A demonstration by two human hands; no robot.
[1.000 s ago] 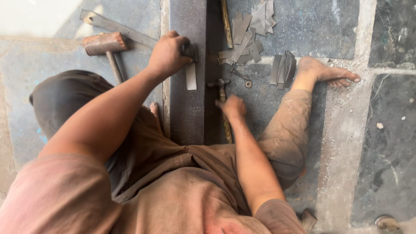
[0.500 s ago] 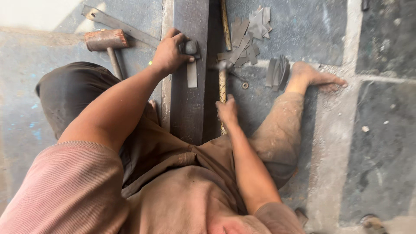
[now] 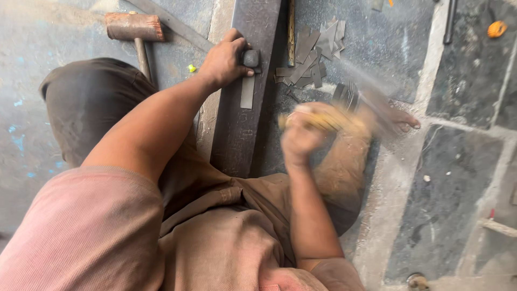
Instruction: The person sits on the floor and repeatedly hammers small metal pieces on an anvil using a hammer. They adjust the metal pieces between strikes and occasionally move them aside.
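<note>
- My left hand [image 3: 225,60] is clamped on a small dark punch-like block [image 3: 251,57] that stands on the long steel bar [image 3: 242,108]; a thin metal strip [image 3: 247,91] lies on the bar just below the block.
- My right hand [image 3: 301,134] is closed round a wooden hammer handle [image 3: 323,119], to the right of the bar; handle and head are smeared by motion blur, so I cannot place the head.
- My worry: a blow landing off the block would meet the fingers [image 3: 237,40] wrapped beside it.
- A glancing hit could tip the block or skid the strip off the bar.
- My bare foot [image 3: 401,117] rests right of the bar, near the pile of cut metal pieces [image 3: 312,54]; sharp offcuts there could cut it.
- The mallet [image 3: 134,28] lies left of the bar, untouched.
</note>
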